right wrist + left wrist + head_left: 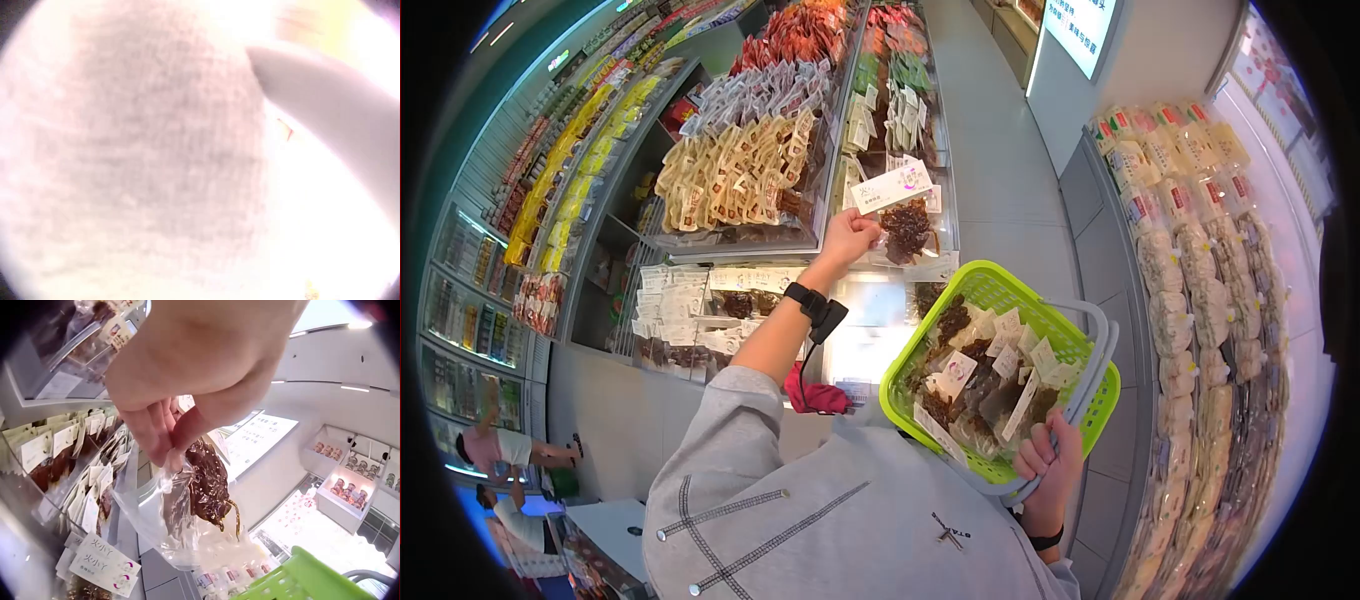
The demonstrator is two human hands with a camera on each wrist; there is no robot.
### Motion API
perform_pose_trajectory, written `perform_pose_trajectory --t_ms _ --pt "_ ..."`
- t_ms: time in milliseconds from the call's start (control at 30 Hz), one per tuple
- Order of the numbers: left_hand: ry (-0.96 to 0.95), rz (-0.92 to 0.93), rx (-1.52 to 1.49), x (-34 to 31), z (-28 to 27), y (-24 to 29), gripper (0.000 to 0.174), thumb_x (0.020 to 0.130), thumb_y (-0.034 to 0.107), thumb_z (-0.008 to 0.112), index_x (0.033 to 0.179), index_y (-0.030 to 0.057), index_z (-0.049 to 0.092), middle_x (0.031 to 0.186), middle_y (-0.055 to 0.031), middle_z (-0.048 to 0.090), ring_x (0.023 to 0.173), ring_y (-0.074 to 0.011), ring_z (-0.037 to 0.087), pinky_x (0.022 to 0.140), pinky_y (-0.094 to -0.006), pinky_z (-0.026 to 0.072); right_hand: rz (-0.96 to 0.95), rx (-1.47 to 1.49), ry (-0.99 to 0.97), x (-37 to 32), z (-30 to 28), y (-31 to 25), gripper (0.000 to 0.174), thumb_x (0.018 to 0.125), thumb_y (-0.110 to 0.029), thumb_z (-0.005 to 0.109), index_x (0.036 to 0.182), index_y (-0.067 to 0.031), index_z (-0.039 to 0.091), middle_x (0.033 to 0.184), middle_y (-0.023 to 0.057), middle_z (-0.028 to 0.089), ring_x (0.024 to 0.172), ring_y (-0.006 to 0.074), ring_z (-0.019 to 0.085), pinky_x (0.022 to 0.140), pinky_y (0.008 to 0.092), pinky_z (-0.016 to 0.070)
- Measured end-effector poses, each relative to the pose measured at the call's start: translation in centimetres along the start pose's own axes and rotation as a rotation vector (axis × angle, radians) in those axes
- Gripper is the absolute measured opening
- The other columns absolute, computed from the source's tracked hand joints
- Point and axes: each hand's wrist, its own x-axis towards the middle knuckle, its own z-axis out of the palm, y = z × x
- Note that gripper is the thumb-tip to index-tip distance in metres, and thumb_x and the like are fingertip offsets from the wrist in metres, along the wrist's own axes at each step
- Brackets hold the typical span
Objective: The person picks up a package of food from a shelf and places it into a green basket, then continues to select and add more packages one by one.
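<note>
The green basket hangs tilted in front of the person's grey top, with the right hand at its near right corner. That hand's fingers are curled round the basket's grey handle; the right wrist view is too washed out to add much.

Beyond the basket and to its left, the left hand pinches a clear packet between thumb and bent fingers — the hold is at the packet's edge, and the dark, glossy brown contents hang below the fingers in the left wrist view. A white card with a pinkish-purple mark tops the packet. The packet is outside the basket, whose rim shows below it and to the right in that same view. A black strap circles the left wrist.

Inside the basket lie dark packets with white cards, heaped together at various angles. Just left of the basket is a brightly lit pale surface, and farther left lie more white-carded packets. Well beyond the basket on the left, cream packets fill a display — silver and red ones behind them. To the right of the basket, a long rack holds rows of pale packs.
</note>
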Motion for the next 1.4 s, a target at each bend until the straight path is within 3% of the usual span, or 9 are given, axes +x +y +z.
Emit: perform_pose_trajectory --t_ms 233,467,567,833,933,1000,1133,1200,1400 --pt "-0.046 -0.103 0.132 5.9 3.9 -17.0 0.025 0.079 -0.004 0.060 0.103 0.0016 0.058 0.077 -0.0026 0.063 0.071 -0.0111 0.058 0.065 -0.0272 0.0472 -0.052 -0.007 0.108 -0.5 -1.1 -0.1 0.012 0.097 -0.024 0.047 0.094 -0.0122 0.050 0.054 -0.0055 0.030 0.040 0.0045 0.026 0.035 0.0207 0.0226" --pt "-0.201 -0.572 0.349 5.9 7.0 -18.2 0.046 0.078 0.004 0.060 0.124 0.0075 0.053 0.112 -0.0145 0.062 0.094 -0.0287 0.062 0.078 -0.0474 0.0523 -0.078 0.020 0.135 -0.1 -0.9 -0.1 0.014 0.097 -0.023 0.045 0.094 -0.0112 0.050 0.054 -0.0048 0.030 0.039 0.0049 0.025 0.034 0.0211 0.0222" --pt "-0.329 -0.555 0.375 6.5 7.3 -19.2 0.039 0.086 0.019 0.058 0.121 0.0034 0.057 0.099 -0.0109 0.066 0.063 -0.0241 0.057 0.056 -0.0357 0.0473 -0.080 0.025 0.119 0.3 -0.3 0.1 0.013 0.097 -0.022 0.045 0.095 -0.0101 0.050 0.054 -0.0044 0.030 0.039 0.0051 0.026 0.034 0.0214 0.0225" --pt "-0.269 -0.810 0.293 5.3 7.8 -18.1 0.071 0.080 0.015 0.064 0.138 -0.0057 0.029 0.132 -0.0254 0.047 0.122 -0.0367 0.048 0.097 -0.0542 0.0384 -0.048 -0.018 0.093 1.3 1.3 0.3 0.011 0.097 -0.020 0.046 0.094 -0.0092 0.049 0.053 -0.0047 0.030 0.039 0.0045 0.027 0.034 0.0214 0.0228" --pt "0.027 -0.387 0.297 6.6 6.9 -17.3 0.068 0.079 0.014 0.063 0.136 -0.0031 0.032 0.132 -0.0245 0.047 0.120 -0.0317 0.050 0.099 -0.0429 0.0392 -0.035 -0.026 0.079 1.8 1.7 0.3 0.011 0.097 -0.020 0.047 0.094 -0.0090 0.049 0.053 -0.0048 0.030 0.039 0.0045 0.027 0.034 0.0214 0.0233" --pt "0.119 -0.165 0.112 4.7 6.8 -9.2 0.050 0.084 0.015 0.061 0.128 -0.0022 0.045 0.126 -0.0165 0.051 0.114 -0.0228 0.051 0.094 -0.0329 0.0422 -0.030 -0.017 0.076 1.8 1.9 0.3 0.011 0.097 -0.019 0.046 0.093 -0.0090 0.048 0.053 -0.0048 0.030 0.039 0.0045 0.027 0.034 0.0214 0.0239" --pt "-0.383 0.199 -0.098 -1.7 7.6 4.4 0.026 0.092 0.019 0.059 0.111 0.0015 0.057 0.102 -0.0026 0.062 0.083 -0.0095 0.057 0.076 -0.0251 0.0473 -0.025 -0.002 0.030 1.9 2.6 0.6 0.011 0.097 -0.019 0.046 0.092 -0.0093 0.047 0.053 -0.0050 0.030 0.039 0.0047 0.028 0.034 0.0214 0.0249" --pt "-0.661 0.276 0.236 -6.7 8.5 9.7 0.029 0.091 0.020 0.060 0.115 0.0029 0.056 0.100 -0.0035 0.062 0.082 -0.0104 0.057 0.072 -0.0270 0.0490 -0.026 -0.008 0.009 1.9 2.6 0.7 0.011 0.098 -0.019 0.045 0.092 -0.0096 0.047 0.053 -0.0052 0.031 0.039 0.0047 0.028 0.035 0.0213 0.0254" --pt "-1.228 0.424 0.906 -12.4 11.8 6.7 0.050 0.085 0.028 0.064 0.125 0.0029 0.048 0.112 -0.0203 0.056 0.098 -0.0358 0.059 0.084 -0.0433 0.0475 -0.046 -0.023 -0.003 1.7 2.7 1.1 0.011 0.098 -0.019 0.046 0.091 -0.0099 0.047 0.054 -0.0054 0.031 0.040 0.0038 0.028 0.035 0.0204 0.0259"
